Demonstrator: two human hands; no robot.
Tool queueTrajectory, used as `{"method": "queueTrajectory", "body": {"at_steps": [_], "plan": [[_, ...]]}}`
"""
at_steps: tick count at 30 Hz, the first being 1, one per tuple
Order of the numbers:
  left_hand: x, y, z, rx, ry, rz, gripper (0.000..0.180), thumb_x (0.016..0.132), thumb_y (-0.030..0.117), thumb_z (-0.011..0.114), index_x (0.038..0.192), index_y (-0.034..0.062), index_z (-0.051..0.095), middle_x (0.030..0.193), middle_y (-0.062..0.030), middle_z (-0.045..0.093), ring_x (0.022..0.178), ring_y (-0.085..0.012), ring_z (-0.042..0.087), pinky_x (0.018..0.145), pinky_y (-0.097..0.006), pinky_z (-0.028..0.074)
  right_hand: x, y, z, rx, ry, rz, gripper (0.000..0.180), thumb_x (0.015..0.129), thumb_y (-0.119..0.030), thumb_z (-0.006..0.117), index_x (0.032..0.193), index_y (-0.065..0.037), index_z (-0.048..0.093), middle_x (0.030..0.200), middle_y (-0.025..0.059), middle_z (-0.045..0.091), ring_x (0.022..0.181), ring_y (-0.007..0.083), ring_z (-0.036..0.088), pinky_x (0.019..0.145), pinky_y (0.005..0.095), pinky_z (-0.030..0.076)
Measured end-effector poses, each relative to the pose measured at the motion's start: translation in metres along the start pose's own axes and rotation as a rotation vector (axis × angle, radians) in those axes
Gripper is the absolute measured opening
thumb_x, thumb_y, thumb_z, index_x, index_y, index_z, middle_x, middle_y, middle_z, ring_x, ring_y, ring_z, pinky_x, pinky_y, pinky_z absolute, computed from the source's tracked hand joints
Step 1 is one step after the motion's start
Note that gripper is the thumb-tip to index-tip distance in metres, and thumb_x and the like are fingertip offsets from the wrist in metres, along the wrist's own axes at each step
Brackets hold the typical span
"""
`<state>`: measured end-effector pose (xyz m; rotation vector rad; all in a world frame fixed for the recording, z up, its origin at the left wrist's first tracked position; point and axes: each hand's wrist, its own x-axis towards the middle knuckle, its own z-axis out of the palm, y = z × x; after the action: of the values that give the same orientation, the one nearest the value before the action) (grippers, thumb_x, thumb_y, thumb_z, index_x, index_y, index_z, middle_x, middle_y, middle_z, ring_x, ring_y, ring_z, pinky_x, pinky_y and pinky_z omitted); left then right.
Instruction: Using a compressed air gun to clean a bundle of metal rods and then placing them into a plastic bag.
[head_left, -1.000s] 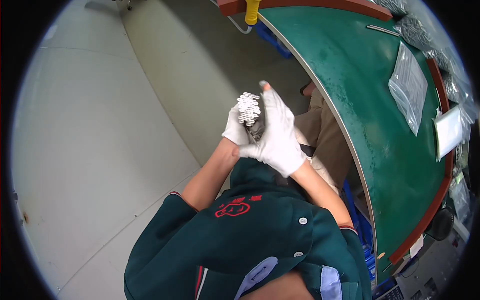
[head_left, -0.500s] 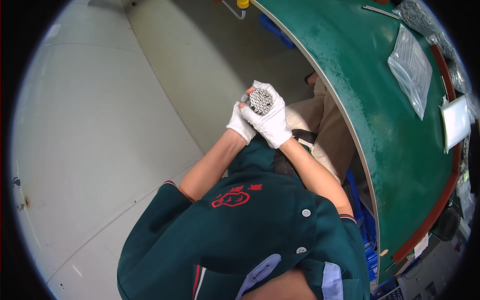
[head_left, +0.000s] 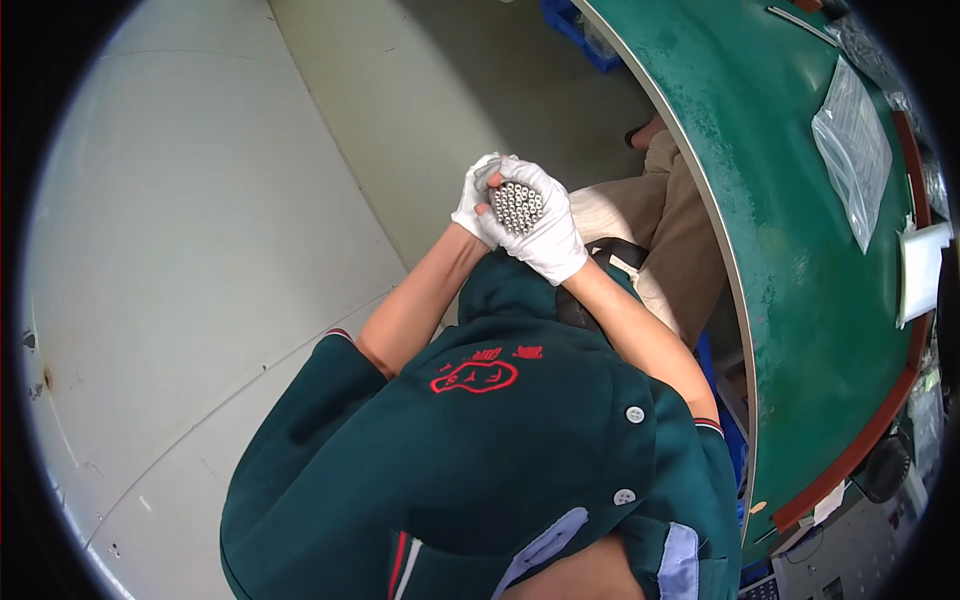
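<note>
From my feed, the right hand (head_left: 548, 225) curls round the bundle (head_left: 518, 208) of metal tubes, ends upward; the left (head_left: 472, 205) cups its far-left side, but I can't tell its grip. I'd keep pressure even so the ends sit level. On the table (head_left: 800, 340), a clear bag (head_left: 858, 150) holds something slender; beyond, a blue bin's (head_left: 578, 42) contents are unclear.

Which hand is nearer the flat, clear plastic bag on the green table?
Right. The white-gloved right hand is left of the bag, off the table; the white-gloved left hand is farther left.
</note>
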<state>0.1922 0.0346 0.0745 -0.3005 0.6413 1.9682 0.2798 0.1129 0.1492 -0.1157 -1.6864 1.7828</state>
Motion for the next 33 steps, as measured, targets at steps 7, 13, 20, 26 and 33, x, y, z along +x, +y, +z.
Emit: {"method": "queueTrajectory", "body": {"at_steps": [7, 13, 20, 26, 33], "plan": [[0.007, -0.004, -0.01, -0.087, 0.028, -0.043, 0.024, 0.09, 0.022, 0.039, 0.069, 0.0139, 0.047, 0.069, -0.0003, 0.054, 0.068, -0.0151, 0.056, 0.067, -0.03, 0.049, -0.002, 0.006, -0.003, 0.038, -0.044, 0.112, 0.036, 0.069, 0.002, 0.071, 0.1, -0.002, 0.053, 0.089, 0.0043, 0.06, 0.086, 0.0129, 0.057, 0.084, 0.0268, 0.045], [0.012, -0.005, -0.005, -0.005, 0.164, -0.104, 0.027, 0.09, 0.023, 0.036, 0.077, 0.0099, 0.055, 0.079, -0.0055, 0.063, 0.073, -0.0195, 0.061, 0.073, -0.033, 0.052, -0.006, 0.023, -0.001, 0.173, 0.039, 0.316, 0.038, 0.069, -0.003, 0.072, 0.1, 0.0, 0.052, 0.089, 0.0069, 0.062, 0.084, 0.0146, 0.06, 0.08, 0.0261, 0.048], [0.007, -0.009, 0.003, 0.026, 0.177, -0.119, 0.026, 0.089, 0.022, 0.036, 0.082, 0.0085, 0.056, 0.082, -0.0069, 0.064, 0.076, -0.0194, 0.062, 0.075, -0.033, 0.052, -0.006, 0.024, -0.003, 0.148, 0.046, 0.329, 0.031, 0.072, 0.002, 0.071, 0.096, -0.002, 0.051, 0.09, 0.0051, 0.063, 0.083, 0.0097, 0.059, 0.079, 0.0229, 0.046], [0.009, -0.007, -0.001, -0.026, 0.154, -0.163, 0.026, 0.09, 0.023, 0.037, 0.085, 0.0078, 0.057, 0.086, -0.007, 0.064, 0.077, -0.019, 0.062, 0.076, -0.032, 0.052, -0.003, 0.025, -0.002, 0.096, 0.059, 0.378, 0.039, 0.068, -0.005, 0.073, 0.101, 0.001, 0.052, 0.089, 0.0053, 0.061, 0.086, 0.0129, 0.06, 0.083, 0.0258, 0.047], [0.019, -0.008, -0.005, -0.057, 0.109, -0.161, 0.018, 0.088, 0.022, 0.047, 0.087, 0.008, 0.059, 0.086, -0.0065, 0.064, 0.08, -0.0176, 0.061, 0.077, -0.031, 0.051, 0.004, 0.025, -0.002, 0.071, 0.121, 0.339, 0.033, 0.071, -0.002, 0.072, 0.097, -0.001, 0.052, 0.084, 0.0017, 0.061, 0.079, 0.0086, 0.058, 0.077, 0.0221, 0.046]]}}
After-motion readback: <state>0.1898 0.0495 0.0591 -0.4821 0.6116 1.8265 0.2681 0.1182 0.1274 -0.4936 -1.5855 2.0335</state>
